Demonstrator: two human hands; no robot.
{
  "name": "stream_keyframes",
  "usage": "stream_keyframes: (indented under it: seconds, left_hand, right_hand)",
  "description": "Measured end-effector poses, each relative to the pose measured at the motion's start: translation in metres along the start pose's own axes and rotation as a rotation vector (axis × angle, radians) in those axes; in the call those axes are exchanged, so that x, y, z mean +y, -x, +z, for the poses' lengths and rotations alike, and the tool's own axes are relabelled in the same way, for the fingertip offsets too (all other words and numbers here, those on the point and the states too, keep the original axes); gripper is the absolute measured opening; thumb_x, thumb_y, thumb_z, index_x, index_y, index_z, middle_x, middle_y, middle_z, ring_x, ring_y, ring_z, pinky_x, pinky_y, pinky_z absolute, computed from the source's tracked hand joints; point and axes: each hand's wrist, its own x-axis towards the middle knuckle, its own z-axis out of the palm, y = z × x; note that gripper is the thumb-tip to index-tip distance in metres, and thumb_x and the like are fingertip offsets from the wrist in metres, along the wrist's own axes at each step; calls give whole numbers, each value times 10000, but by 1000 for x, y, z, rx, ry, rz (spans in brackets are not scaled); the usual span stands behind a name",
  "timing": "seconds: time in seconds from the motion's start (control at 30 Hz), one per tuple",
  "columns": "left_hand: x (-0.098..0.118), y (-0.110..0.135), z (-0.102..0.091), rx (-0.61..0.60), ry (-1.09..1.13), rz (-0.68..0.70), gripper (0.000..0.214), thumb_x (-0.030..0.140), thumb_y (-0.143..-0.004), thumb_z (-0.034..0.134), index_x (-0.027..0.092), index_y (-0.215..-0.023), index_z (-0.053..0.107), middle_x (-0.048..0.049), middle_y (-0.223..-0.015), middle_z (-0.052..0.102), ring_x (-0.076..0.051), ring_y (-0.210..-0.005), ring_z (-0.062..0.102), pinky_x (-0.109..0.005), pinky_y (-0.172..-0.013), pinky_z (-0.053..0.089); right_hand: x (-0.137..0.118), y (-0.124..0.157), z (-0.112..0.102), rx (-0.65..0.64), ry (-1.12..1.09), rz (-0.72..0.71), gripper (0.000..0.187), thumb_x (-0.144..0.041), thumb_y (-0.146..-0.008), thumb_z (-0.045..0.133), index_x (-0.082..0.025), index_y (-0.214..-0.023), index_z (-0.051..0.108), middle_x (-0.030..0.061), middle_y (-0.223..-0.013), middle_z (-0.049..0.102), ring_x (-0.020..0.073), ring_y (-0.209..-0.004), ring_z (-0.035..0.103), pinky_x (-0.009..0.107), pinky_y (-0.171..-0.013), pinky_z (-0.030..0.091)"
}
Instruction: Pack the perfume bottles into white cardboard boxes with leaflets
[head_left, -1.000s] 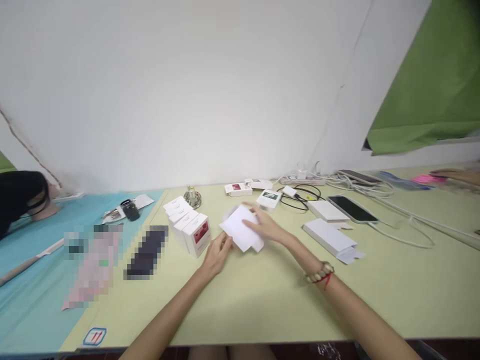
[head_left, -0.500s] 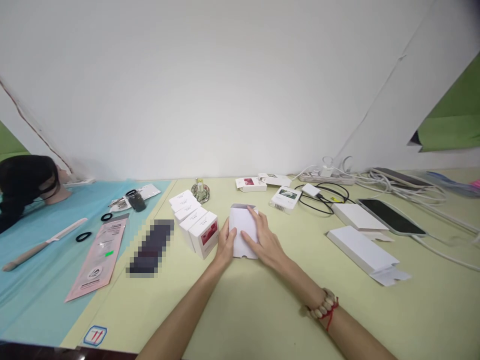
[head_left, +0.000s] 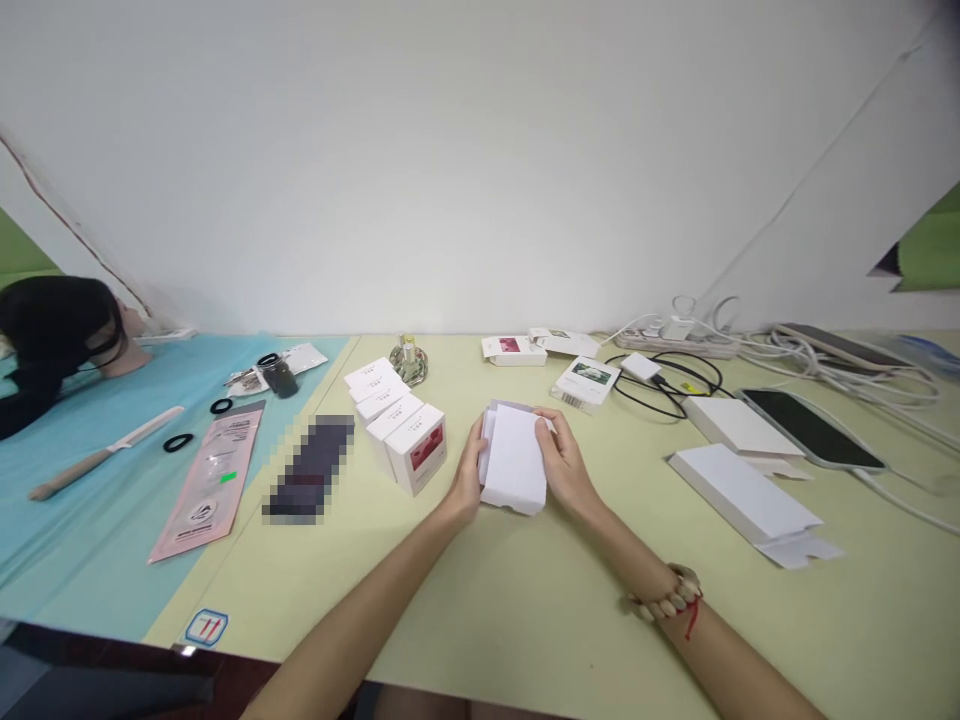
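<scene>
A plain white cardboard box is held between my two hands above the yellow-green table. My left hand grips its left side. My right hand holds the right side, with the thumb lying on the top face. The box's far end shows a grey inner flap or edge; its underside is hidden. Just left of my left hand stands a row of several white boxes, the nearest with a red picture on its front. On the right lie two blank white cartons, with loose end flaps showing.
Farther back lie printed white boxes and a coil of black cable. A phone with a white cable is at right. On the blue sheet at left are a knife, a pink packet and a dark-haired mannequin head.
My right hand has shifted from lying over the top of the box to gripping its right edge. The box is tilted slightly differently, and the camera view has moved.
</scene>
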Motion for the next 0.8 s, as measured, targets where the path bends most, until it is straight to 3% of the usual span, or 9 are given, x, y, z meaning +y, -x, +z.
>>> stream_keyframes:
  seconds: [0.13,0.23,0.37,0.53,0.8]
  left_hand:
    - [2,2,-5,45,-53,15,514,322,-813,415,317,-1321,341,82,-1431,274,-182,-1320,235,-287,-1049,239]
    - [5,5,-7,39,-87,28,501,296,-807,395,305,-1306,355,48,-1382,365,-194,-1272,321,-299,-1006,299]
    - [5,10,-8,83,-107,25,447,339,-828,335,265,-1269,340,-20,-1105,576,-201,-1010,531,-317,-836,419]
    - [8,18,-4,127,-289,103,397,447,-865,326,251,-1209,351,-21,-923,578,-159,-773,536,-276,-716,423]
    - [13,23,10,19,-375,159,457,423,-868,391,281,-1288,279,-62,-1242,429,-184,-1067,464,-282,-861,394]
  right_hand:
    - [-2,0,-1,-38,-130,101,324,-515,-836,376,-235,-970,467,0,-768,555,127,-597,481,227,-489,394]
    - [-3,3,0,-28,-109,87,332,-516,-818,404,-226,-959,482,5,-764,557,134,-608,493,226,-476,387]
    - [-5,7,3,-21,-29,12,325,-484,-833,384,-210,-949,512,34,-838,571,156,-719,526,252,-549,435]
    - [-10,11,6,-9,54,-86,289,-424,-858,369,-198,-934,532,62,-973,553,175,-878,525,303,-693,470]
    - [-12,13,6,23,107,-155,237,-379,-862,397,-212,-937,547,66,-1005,539,187,-928,529,286,-660,476]
